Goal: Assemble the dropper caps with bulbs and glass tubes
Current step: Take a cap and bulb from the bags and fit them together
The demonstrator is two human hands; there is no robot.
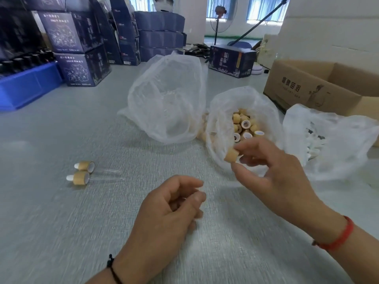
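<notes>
So the counter (61, 124) was this pale grey textured surface. Using the bag of caps (242, 124) as my landmark: two finished droppers (82, 173) lay side by side well to its left, glass tubes pointing toward it. A bigger clear bag (168, 95) sat touching its left side, another white bag (328, 140) just right, cardboard box (320, 85) behind that. Blue bin (28, 87) and dark printed cartons (82, 66) far back-left.
</notes>
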